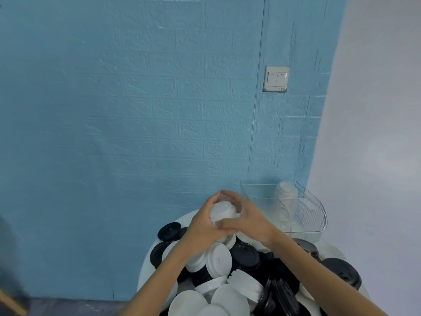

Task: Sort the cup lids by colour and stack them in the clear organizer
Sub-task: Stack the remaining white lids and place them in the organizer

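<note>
Both hands cup a short stack of white lids (222,213) above the table (145,267): left hand (202,226) curls round its left side, right hand (247,218) round its right, fingertips meeting on top. Step in hand looks like squaring up a white stack. Clear organizer (316,210) stands just to the right, a white stack (287,194) already inside. Mixed black and white lids (245,256) lie heaped below. Next move likely calls for carrying the stack right, keeping it aligned, and lowering it into the white compartment.
</note>
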`<state>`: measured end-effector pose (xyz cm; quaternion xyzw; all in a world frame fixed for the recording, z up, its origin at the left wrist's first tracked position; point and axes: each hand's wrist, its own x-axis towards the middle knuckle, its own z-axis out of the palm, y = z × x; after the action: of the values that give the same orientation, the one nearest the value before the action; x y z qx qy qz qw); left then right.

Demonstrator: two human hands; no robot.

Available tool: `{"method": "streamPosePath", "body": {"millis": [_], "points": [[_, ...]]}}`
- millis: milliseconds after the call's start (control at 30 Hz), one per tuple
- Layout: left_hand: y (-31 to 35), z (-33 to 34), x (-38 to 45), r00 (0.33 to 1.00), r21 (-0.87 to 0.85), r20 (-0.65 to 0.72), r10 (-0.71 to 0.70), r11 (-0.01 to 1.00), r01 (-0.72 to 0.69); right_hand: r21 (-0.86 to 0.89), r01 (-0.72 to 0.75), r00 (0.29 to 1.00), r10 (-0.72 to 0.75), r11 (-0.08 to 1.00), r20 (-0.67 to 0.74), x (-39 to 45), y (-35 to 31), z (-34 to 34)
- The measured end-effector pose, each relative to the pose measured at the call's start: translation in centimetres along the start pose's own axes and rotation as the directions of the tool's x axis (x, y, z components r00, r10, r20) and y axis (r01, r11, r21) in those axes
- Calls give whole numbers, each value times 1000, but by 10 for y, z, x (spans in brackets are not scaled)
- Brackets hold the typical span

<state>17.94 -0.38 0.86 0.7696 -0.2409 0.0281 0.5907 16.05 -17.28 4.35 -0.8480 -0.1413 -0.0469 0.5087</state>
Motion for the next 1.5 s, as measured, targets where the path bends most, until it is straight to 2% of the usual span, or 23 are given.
{"method": "streamPosePath", "body": {"millis": [133,233,333,400,433,500,533,733,800,867,967,1033,1133,1300,1433,1500], "points": [[-6,-1,-7,996,18,-92,-6,1000,7,154,-90,991,72,984,116,2,-6,11],[-8,-4,-12,981,25,-195,-12,1000,17,173,-150,974,116,973,194,4,-7,19],[-13,-18,-17,972,95,-235,-25,994,48,216,-157,979,122,964,166,15,-5,12],[-19,-31,-21,967,147,-253,-41,986,80,83,-153,985,145,985,96,31,5,5],[-24,-37,-23,965,174,-256,-46,980,93,-74,-145,984,152,987,95,39,13,2],[-30,-45,-26,965,238,-257,-54,964,118,-408,-105,969,185,907,162,51,27,1],[-31,-48,-28,965,260,-255,-64,957,132,-514,-78,960,204,854,194,55,30,1],[-39,-50,-31,969,269,-234,-80,953,143,-724,73,940,196,686,281,62,35,7],[-40,-49,-31,970,238,-228,-88,961,143,-686,72,948,165,724,274,62,38,6],[-39,-47,-31,973,219,-217,-82,967,130,-559,57,970,88,827,228,59,34,1],[-35,-42,-30,977,187,-189,-94,974,130,-167,77,995,-66,983,70,49,22,0],[-30,-37,-30,980,123,-150,-128,981,147,90,97,995,-99,991,16,42,12,6],[-26,-28,-27,982,82,-130,-140,985,151,287,77,995,-90,955,35,29,1,19],[-22,-20,-26,980,58,-167,-109,991,120,393,83,996,-63,916,-64,18,-8,16],[-15,-15,-22,974,-43,-213,-72,997,64,257,28,995,-51,966,81,12,-4,25],[-11,-14,-21,967,-24,-250,-41,999,37,252,-11,995,-14,968,99,11,-4,27]]}}
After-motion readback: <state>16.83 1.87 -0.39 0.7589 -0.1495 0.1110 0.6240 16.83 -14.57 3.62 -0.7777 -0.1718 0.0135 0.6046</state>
